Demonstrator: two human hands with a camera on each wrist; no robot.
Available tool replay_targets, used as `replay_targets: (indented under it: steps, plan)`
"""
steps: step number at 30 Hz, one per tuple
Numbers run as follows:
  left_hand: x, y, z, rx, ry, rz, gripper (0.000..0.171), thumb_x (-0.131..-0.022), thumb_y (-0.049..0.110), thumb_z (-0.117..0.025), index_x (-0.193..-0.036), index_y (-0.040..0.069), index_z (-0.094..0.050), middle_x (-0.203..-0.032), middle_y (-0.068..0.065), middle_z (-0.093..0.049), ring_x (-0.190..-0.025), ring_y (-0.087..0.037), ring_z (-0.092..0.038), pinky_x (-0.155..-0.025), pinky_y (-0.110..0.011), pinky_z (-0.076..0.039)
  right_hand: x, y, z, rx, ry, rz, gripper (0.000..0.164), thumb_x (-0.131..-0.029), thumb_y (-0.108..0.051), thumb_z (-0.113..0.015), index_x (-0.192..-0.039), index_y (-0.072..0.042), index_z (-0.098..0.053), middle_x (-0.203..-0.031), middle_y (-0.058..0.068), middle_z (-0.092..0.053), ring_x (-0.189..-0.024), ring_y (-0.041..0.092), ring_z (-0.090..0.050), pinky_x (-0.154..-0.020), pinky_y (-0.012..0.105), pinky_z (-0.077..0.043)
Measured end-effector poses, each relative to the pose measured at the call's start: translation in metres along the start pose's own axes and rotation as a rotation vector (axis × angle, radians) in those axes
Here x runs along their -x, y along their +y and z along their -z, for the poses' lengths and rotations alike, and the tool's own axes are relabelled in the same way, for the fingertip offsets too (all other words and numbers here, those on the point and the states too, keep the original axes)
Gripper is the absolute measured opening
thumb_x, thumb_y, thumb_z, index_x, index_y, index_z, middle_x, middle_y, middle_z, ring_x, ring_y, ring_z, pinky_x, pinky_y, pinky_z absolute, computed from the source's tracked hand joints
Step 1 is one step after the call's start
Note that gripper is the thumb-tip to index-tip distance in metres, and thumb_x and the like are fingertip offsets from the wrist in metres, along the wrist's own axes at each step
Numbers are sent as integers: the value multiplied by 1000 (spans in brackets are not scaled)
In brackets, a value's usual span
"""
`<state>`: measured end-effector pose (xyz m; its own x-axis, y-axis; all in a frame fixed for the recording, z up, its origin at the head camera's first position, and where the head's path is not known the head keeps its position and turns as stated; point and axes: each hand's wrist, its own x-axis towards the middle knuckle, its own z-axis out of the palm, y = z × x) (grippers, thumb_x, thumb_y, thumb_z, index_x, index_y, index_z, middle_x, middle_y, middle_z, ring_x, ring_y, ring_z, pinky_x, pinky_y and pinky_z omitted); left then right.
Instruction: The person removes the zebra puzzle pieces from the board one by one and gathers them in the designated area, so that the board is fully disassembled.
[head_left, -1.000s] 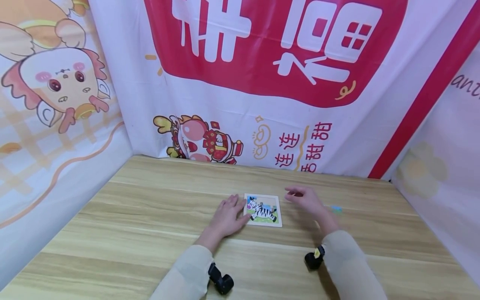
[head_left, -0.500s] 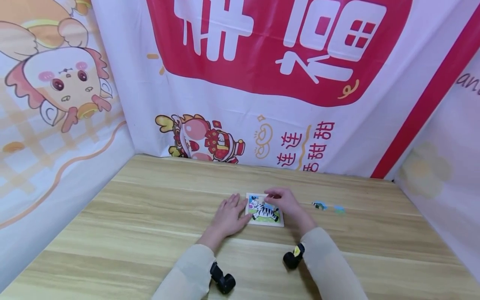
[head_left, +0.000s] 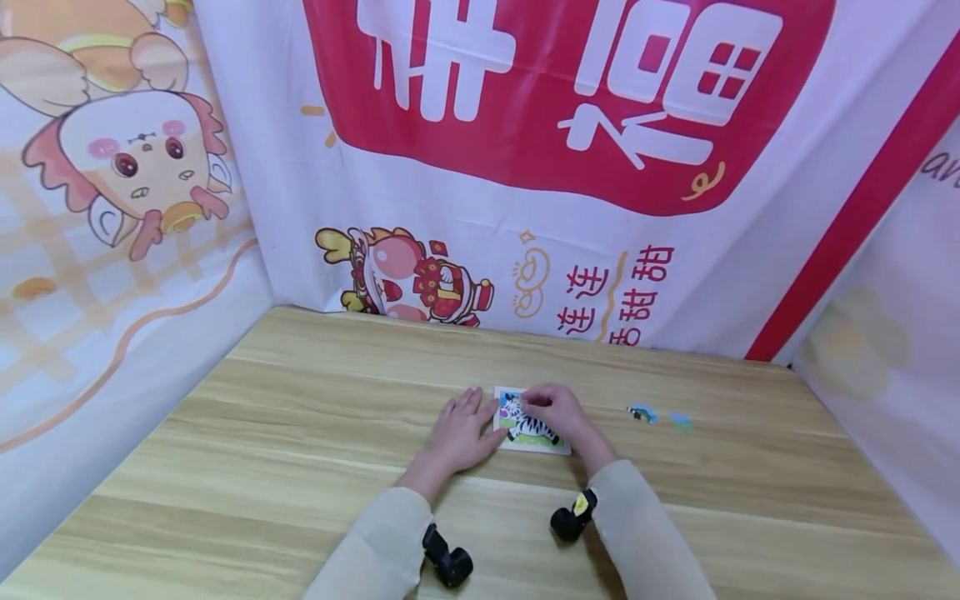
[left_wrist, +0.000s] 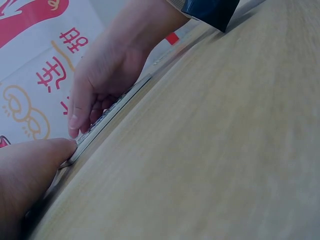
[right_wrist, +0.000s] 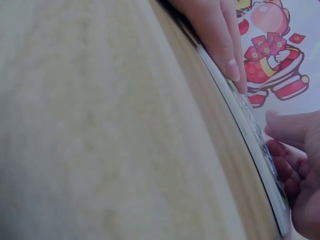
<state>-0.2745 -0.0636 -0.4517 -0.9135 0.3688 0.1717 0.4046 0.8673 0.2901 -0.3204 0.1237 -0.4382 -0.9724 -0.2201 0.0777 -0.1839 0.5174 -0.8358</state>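
Observation:
A small white-framed zebra puzzle (head_left: 534, 429) lies flat on the wooden table. In the head view my left hand (head_left: 459, 435) lies flat at its left side, thumb and fingertips on the frame edge. My right hand (head_left: 558, 410) is over the upper part, thumb and fingers bent down close to the board. Both wrist views show the board (left_wrist: 107, 119) edge-on, with the right hand (right_wrist: 300, 165) at its upper side. Whether a piece is between the right fingertips is hidden. Two loose blue puzzle pieces, one striped (head_left: 642, 413) and one pale (head_left: 681, 421), lie to the right.
The wooden table (head_left: 300, 467) stretches out on both sides of the puzzle. White cloths with red lettering and cartoon figures (head_left: 412, 275) hang behind and beside it. A black camera (head_left: 448, 560) is strapped to each wrist.
My right hand has moved left from beside the puzzle to over its upper part, uncovering the striped piece on the table. My left hand stays at the left edge.

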Motion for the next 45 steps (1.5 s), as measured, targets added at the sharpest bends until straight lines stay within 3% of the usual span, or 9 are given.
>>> replay_targets:
  steps: [17, 27, 34, 45]
  plan:
    - [1, 4, 4, -9, -33, -8, 57, -89, 48, -30, -135, 14, -30, -138, -17, -20, -127, -29, -12, -101, -45, -9, 2, -7, -7, 98, 38, -5, 18, -74, -10, -67, -92, -8, -67, -83, 3, -53, -76, 17, -49, -70, 32, -42]
    - [1, 3, 2, -28, -36, -14, 56, -90, 47, -29, -135, 14, -30, -138, -17, -20, -127, -29, -12, -100, -45, -9, 0, -7, -13, 131, 53, -103, 13, -76, -12, -65, -89, -14, -66, -85, 2, -52, -79, 16, -48, -72, 32, -41]
    - [2, 4, 3, -17, -42, -5, 56, -90, 47, -29, -135, 14, -29, -139, -17, -19, -127, -29, -11, -100, -46, -8, -1, -8, -16, 91, 69, -145, 11, -76, -11, -65, -86, -16, -62, -84, 0, -54, -79, 16, -49, -73, 31, -42]
    - [1, 3, 3, -15, -48, -5, 56, -90, 48, -29, -135, 15, -29, -139, -16, -18, -127, -29, -10, -101, -45, -7, -1, -12, -16, 65, 103, -70, 9, -75, -7, -65, -82, -12, -63, -76, -1, -57, -72, 15, -51, -69, 30, -43]
